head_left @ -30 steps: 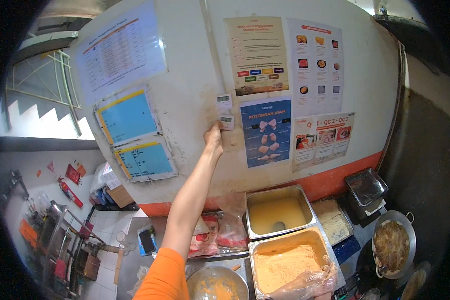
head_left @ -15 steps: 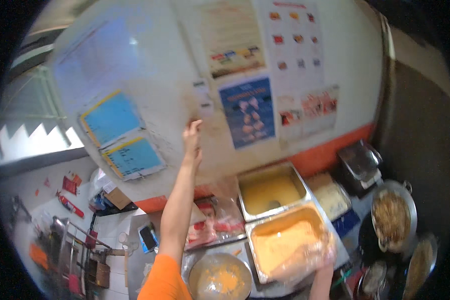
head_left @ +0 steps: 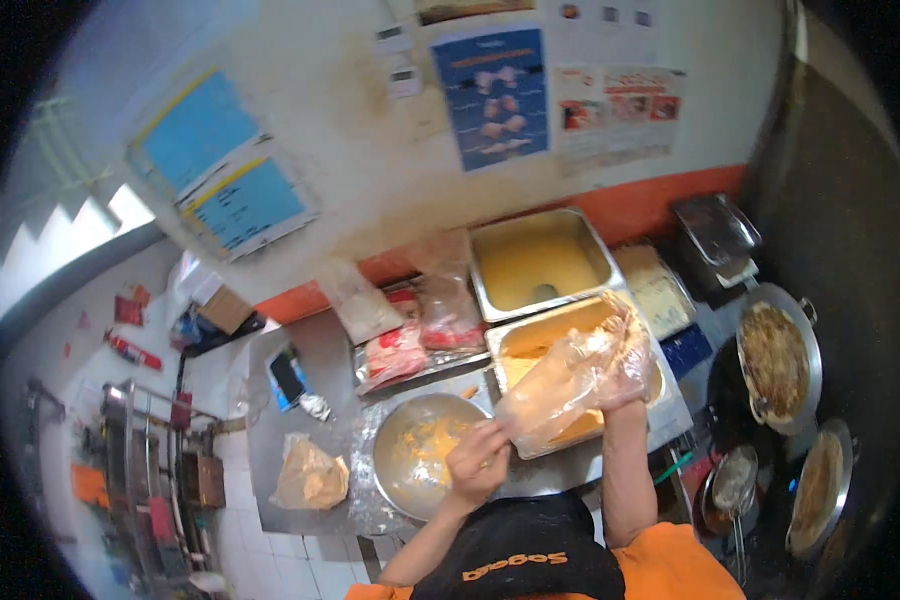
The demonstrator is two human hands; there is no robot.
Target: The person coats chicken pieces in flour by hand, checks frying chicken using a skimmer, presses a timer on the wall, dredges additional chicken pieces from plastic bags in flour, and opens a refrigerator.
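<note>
My left hand (head_left: 478, 462) is closed, its fingertips pinching the edge of a clear plastic bag (head_left: 555, 395) dusted with orange powder. My right hand (head_left: 625, 375) is wrapped in the crumpled plastic, so its fingers cannot be made out clearly. The bag stretches between both hands, above a steel pan (head_left: 660, 385) of orange powder. Below and left of this pan, close to my left hand, stands a round steel bowl (head_left: 395, 480) with orange residue inside. Behind the pan sits another steel pan (head_left: 485, 300) holding yellow liquid.
Bagged red-and-white packages (head_left: 395, 355) lie on a tray behind the bowl. A plastic bag of tan food (head_left: 310, 475) and a phone (head_left: 288, 375) are on the table's left. Woks (head_left: 775, 360) of fried food and a strainer (head_left: 735, 480) stand at the right.
My left hand has come down from the wall to the plastic bag and pinches its edge. My right hand has lifted from the powder. The view has tilted downward.
</note>
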